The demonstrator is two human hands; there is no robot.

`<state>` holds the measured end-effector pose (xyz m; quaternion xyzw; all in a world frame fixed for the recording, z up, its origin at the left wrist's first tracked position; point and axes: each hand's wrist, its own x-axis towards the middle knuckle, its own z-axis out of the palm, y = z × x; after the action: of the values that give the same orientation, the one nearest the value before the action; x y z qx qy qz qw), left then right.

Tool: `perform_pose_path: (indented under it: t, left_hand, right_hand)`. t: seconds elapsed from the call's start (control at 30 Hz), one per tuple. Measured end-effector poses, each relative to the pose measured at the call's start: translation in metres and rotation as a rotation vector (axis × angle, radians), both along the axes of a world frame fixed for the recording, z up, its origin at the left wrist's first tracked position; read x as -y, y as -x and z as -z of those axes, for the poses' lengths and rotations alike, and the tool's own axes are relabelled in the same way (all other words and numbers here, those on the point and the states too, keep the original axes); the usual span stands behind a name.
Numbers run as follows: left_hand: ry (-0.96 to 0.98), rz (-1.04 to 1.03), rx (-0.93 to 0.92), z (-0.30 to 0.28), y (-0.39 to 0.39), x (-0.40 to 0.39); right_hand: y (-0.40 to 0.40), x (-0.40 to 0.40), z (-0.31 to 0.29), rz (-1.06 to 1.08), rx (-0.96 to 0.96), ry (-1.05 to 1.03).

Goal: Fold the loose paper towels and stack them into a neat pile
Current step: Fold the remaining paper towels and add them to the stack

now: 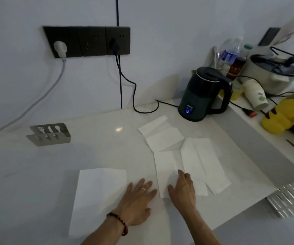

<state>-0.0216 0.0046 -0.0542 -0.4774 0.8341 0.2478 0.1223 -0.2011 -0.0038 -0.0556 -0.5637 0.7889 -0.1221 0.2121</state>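
On the white counter [107,152] the left hand [137,202] lies flat, fingers spread, holding nothing, beside the folded paper towel [96,197]; the right hand [182,189] presses, fingers extended, on loose paper towels [192,161].

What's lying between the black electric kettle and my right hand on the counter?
In the head view, loose white paper towels overlapping across the white counter fill the stretch between the black electric kettle and the right hand, which rests on the nearest one.

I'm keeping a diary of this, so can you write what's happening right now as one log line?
left hand: flat on counter | right hand: on loose paper towel | folded pile: left | loose towels: right | kettle: behind
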Motion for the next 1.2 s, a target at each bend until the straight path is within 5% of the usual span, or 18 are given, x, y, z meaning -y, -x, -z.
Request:
perform_pose_path:
  t: [0.2,0.37,0.53,0.67,0.8,0.9,1.03,1.2]
  left_hand:
    - [-0.029,-0.067,-0.046,0.0,0.005,0.001]
    - [-0.143,-0.499,-0.494,-0.011,0.014,0.007]
    - [-0.403,-0.718,-0.706,-0.028,0.024,0.011]
    - [-0.794,-1.043,-1.047,-0.034,0.031,0.015]
    - [-0.58,-1.162,-1.012,-0.04,0.025,0.015]
    - [-0.448,-1.191,-1.007,-0.047,0.009,0.012]
    - [-0.577,-1.261,-1.232,-0.062,-0.027,0.009]
    - [-0.733,-1.307,-1.453,-0.074,-0.079,-0.005]
  right_hand:
    - [0.009,0.016,0.0,0.079,0.268,-0.076]
    - [0.012,0.002,0.0,0.0,0.421,0.119]
    - [0.009,-0.012,0.003,-0.077,0.254,0.456]
    - [-0.011,-0.024,-0.012,-0.338,0.312,0.558]
    - [-0.028,-0.035,-0.017,-0.582,0.367,0.438]
    - [-0.037,-0.041,-0.024,-0.435,0.439,0.384]
    - [-0.037,-0.027,-0.039,-0.093,0.528,0.343]
    - [-0.058,-0.008,-0.054,0.032,1.093,-0.144]
